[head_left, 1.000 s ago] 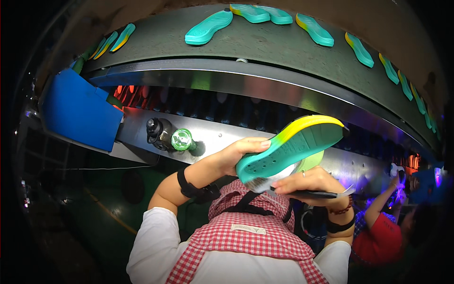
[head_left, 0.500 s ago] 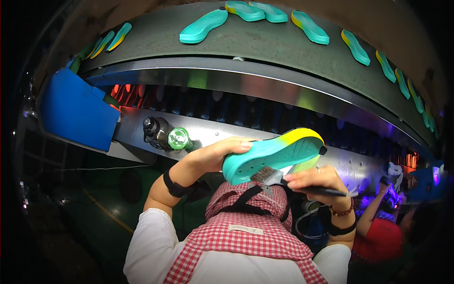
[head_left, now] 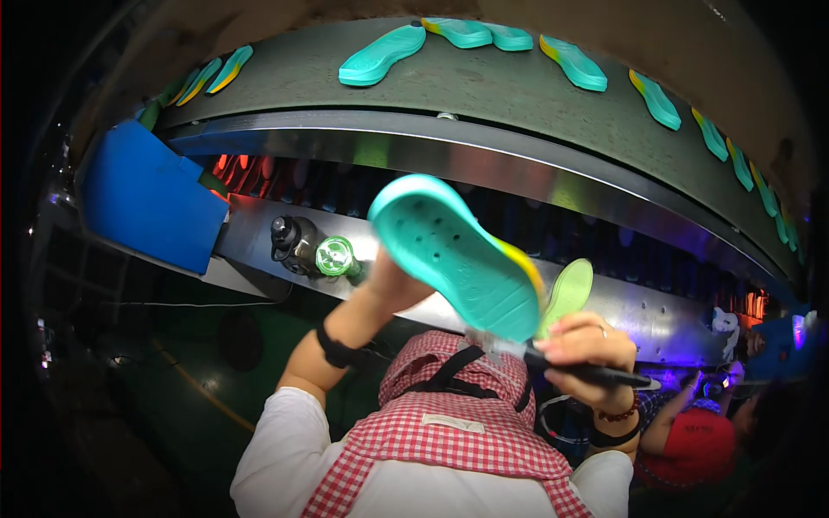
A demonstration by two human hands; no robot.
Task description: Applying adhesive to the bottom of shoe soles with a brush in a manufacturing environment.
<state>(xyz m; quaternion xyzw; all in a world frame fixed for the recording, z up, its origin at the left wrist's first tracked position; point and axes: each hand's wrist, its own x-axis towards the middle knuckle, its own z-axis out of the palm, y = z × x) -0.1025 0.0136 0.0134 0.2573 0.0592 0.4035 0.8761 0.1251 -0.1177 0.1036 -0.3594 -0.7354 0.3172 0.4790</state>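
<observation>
My left hand holds a turquoise shoe sole with a yellow edge; its fingers are mostly hidden behind the sole. The sole stands tilted, its hollow side with several small holes in sight. In my right hand, fingers wrapped round it, is the black handle of a flat brush. The brush head is blurred at the sole's lower end; I cannot tell whether the bristles touch it. Beyond my right hand a pale green sole-shaped piece rests at the metal ledge.
Across the far side runs a dark green conveyor belt carrying several turquoise-and-yellow soles. A dark bottle and a green bottle stand on the metal ledge. A blue housing is at left; a person in red sits at right.
My left hand has raised and turned the sole, so its hollow side now shows more fully. The brush has shifted from the holed end to the opposite, lower end.
</observation>
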